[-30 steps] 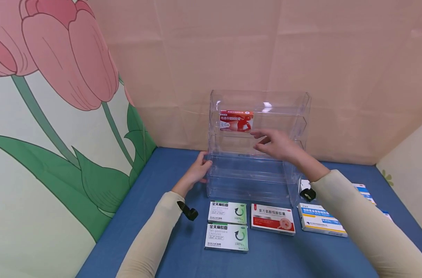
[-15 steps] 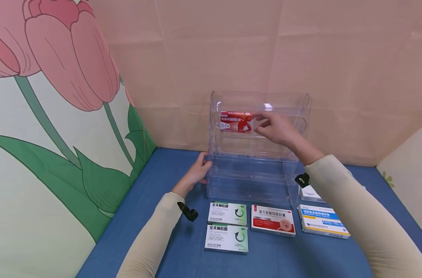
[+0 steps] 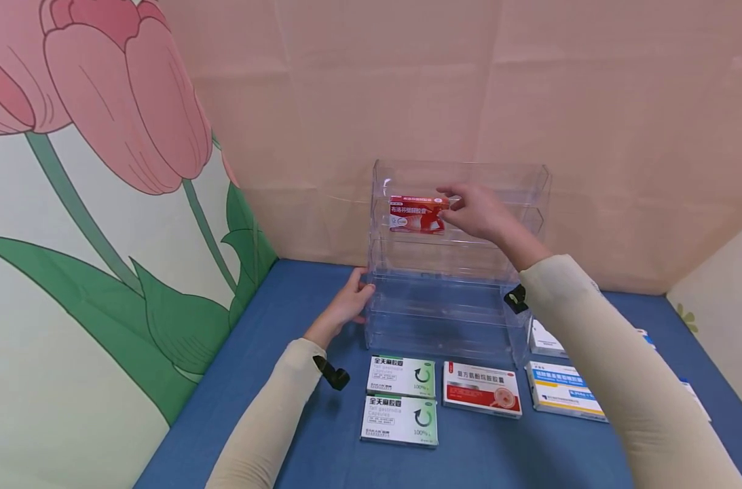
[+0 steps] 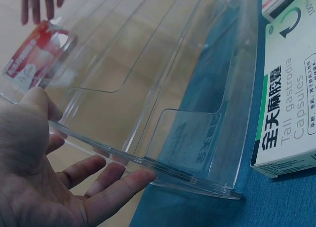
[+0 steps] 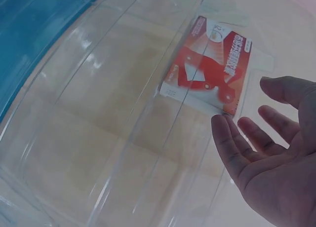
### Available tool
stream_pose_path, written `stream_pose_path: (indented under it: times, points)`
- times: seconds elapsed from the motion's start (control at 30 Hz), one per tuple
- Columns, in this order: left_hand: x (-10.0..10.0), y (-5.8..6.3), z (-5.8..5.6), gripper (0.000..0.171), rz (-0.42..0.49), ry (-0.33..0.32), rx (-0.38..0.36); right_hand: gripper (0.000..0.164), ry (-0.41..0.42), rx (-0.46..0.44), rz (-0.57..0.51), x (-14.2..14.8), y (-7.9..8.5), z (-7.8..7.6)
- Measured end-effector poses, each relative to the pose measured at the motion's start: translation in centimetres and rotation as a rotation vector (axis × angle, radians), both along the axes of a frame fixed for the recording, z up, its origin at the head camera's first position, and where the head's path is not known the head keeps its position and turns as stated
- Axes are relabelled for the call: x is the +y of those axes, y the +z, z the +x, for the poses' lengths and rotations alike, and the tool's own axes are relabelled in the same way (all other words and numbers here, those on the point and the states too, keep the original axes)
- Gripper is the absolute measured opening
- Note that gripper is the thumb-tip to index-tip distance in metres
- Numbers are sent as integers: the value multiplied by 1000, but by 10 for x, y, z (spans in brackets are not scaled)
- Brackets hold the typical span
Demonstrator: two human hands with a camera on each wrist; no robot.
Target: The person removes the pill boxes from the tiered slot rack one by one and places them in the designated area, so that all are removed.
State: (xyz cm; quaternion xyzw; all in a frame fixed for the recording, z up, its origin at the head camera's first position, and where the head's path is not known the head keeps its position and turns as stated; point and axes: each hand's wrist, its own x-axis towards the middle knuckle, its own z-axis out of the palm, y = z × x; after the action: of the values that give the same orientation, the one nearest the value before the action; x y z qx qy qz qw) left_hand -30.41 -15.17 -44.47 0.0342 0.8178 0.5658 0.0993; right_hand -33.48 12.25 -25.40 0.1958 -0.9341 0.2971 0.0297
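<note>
A clear plastic display rack (image 3: 438,299) with stepped tiers stands on the blue tabletop. In one of its upper tiers, towards the left, a red medicine box (image 3: 415,216) leans upright with its printed face forward. My left hand (image 3: 346,299) holds the rack's left side edge; in the left wrist view the thumb lies on one side of the clear panel, the other fingers on the other. At the red box's right end is my right hand (image 3: 477,210), fingers loosely spread. In the right wrist view, one fingertip (image 5: 219,122) is by the box's corner and the thumb stands apart.
Before the rack lie two green-and-white boxes (image 3: 400,377), a red-and-white box (image 3: 483,388) and a blue-and-white box (image 3: 563,390). More boxes, such as a white one (image 3: 546,339), are partly hidden by the right sleeve. A pink cloth backdrop (image 3: 322,122) hangs behind.
My right hand has risen from below the red box's right corner to its upper right end. The left hand stays at the rack's side, and the red box keeps its place.
</note>
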Motion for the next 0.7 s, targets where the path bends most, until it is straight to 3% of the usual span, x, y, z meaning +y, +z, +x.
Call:
stream_pose_path:
  times: [0.47,0.7]
  points:
    - [3,-2,1,53,28,-22,19,46,-77,14,-36,-4,-17,-8]
    - [3,-2,-1,53,28,-16,24,50,-76,52,-28,-7,-19,-9]
